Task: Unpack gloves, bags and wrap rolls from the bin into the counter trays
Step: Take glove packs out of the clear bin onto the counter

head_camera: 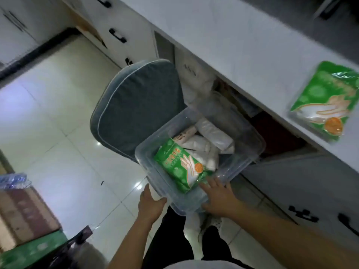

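- The clear plastic bin [242,136] sits on a grey cushioned chair seat [136,105], pushed up beside the counter.
- Inside, a green pack of gloves [182,166] lies on top at my end; behind it are white rolled bags [202,150] and a printed wrap roll [184,134], packed close together.
- A second green glove pack [326,101] lies flat on the pale counter [223,35], near its front edge, well apart from the bin.
- The counter has white cabinet fronts with black handles [117,35] below; the floor [58,94] is glossy pale tile, with cardboard boxes [25,216] at my left.
- My left hand [149,204] grips the bin's near corner from outside, thumb over the rim.
- My right hand [219,197] reaches into the bin with fingers spread and loose, fingertips touching the glove pack's lower edge, not yet closed on it.
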